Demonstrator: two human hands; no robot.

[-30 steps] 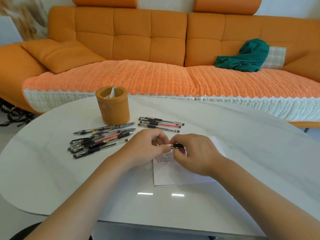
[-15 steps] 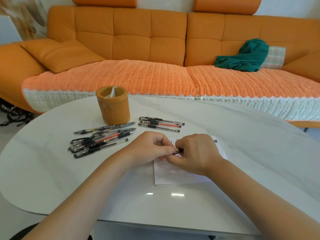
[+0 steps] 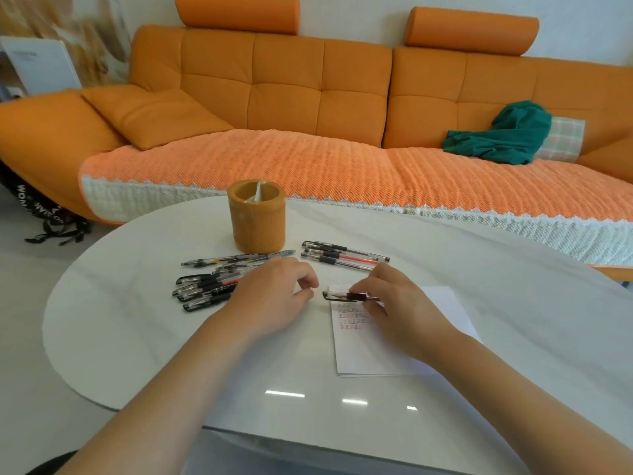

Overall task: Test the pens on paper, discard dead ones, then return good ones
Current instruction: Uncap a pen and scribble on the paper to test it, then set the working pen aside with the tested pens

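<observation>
My right hand (image 3: 400,303) pinching a capped pen (image 3: 346,296) over the paper (image 3: 438,303), left hand (image 3: 274,296) loosely curled, empty, beside the pen pile (image 3: 205,286) on the bench (image 3: 137,337)

Bright, even daylight throughout; soft, faint shadows only. Three small white glare patches on the glossy table (image 3: 137,337) near edge. Wide-angle bending at the frame borders, sofa (image 3: 308,97) back curved. Far left corner smeared with motion blur. Fine detail slightly soft overall; writing on the paper (image 3: 376,347) illegible.

orange sofa (image 3: 308,97), white table (image 3: 137,337), teal cloth (image 3: 503,135)
</observation>
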